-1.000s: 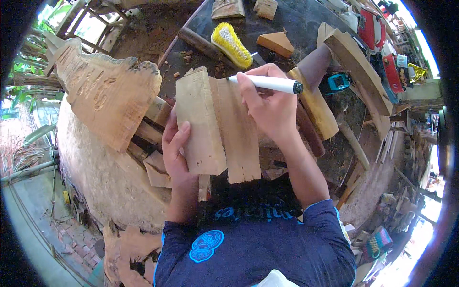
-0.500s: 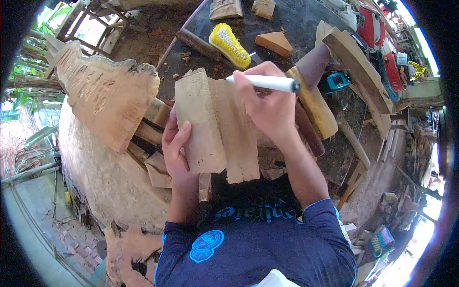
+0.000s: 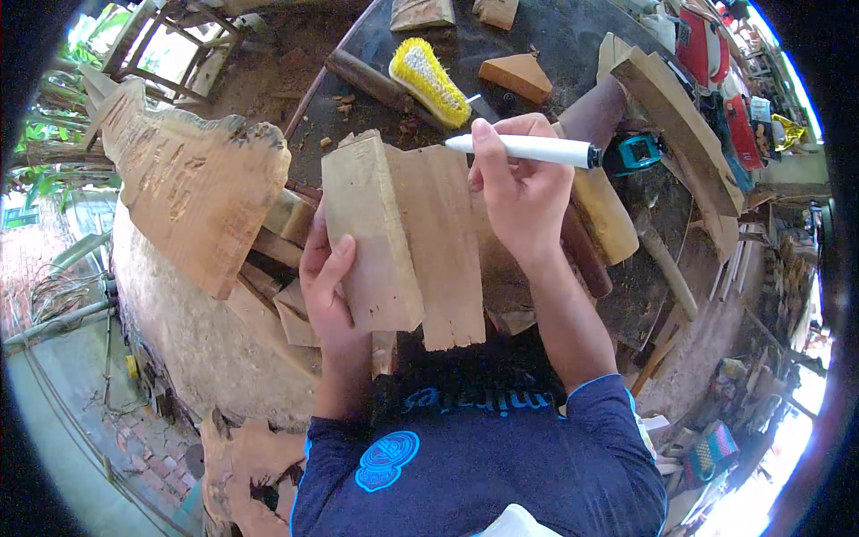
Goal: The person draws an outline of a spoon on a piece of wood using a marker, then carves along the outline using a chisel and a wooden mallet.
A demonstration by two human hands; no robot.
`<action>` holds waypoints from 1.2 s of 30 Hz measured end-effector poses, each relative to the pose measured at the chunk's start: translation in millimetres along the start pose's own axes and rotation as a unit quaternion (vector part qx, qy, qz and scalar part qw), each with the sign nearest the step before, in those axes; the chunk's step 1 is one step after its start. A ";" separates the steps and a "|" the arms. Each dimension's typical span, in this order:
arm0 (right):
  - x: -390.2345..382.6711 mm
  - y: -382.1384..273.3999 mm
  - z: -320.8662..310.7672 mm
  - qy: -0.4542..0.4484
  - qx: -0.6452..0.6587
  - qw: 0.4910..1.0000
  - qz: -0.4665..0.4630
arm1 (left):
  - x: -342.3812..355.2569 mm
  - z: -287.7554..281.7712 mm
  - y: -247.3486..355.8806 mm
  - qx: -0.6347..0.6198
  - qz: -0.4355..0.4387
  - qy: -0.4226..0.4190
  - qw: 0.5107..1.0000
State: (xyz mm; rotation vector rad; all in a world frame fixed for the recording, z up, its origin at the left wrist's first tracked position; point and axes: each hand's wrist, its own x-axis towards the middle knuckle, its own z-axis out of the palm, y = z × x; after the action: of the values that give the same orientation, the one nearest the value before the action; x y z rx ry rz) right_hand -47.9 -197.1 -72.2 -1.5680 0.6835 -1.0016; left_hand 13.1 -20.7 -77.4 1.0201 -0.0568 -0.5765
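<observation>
My left hand (image 3: 327, 277) is closed on the left edge of a pale wooden board (image 3: 371, 237), its thumb lying on the face. A second, browner board (image 3: 445, 251) lies partly behind the first and sticks out to its right. In my right hand (image 3: 528, 192) is a white marker (image 3: 548, 150), gripped between thumb and fingers, with its black end pointing right. The marker's tip is by the top edge of the browner board; whether it touches the wood I cannot tell.
On the dark table (image 3: 559, 40) beyond are a yellow-and-white brush (image 3: 429, 82), an orange-brown wood block (image 3: 517, 77) and a teal tape measure (image 3: 639, 152). Rounded wooden pieces (image 3: 601, 215) lie right of my right hand. A large rough-edged slab (image 3: 192, 179) stands at left.
My right hand and the marker have shifted right along the top of the boards, baring more of the browner board. My left hand keeps its hold with little movement.
</observation>
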 end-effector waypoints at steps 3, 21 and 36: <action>-0.3 0.6 -2.9 -0.022 0.006 1.000 0.006 | -0.5 4.3 -1.6 -0.002 0.004 -0.002 1.000; -1.1 -2.3 1.2 -0.029 -0.029 0.998 -0.039 | 0.7 1.0 -1.1 0.000 -0.004 -0.001 1.000; -0.6 -3.7 0.2 -0.051 -0.079 0.990 -0.104 | 1.7 6.3 -0.5 0.005 -0.010 0.007 1.000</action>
State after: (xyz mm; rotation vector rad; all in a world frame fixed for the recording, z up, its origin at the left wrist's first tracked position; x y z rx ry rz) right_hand -48.4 -195.7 -68.7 -1.8460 0.5467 -1.0321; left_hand 12.4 -26.7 -74.8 1.0362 -0.0371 -0.5884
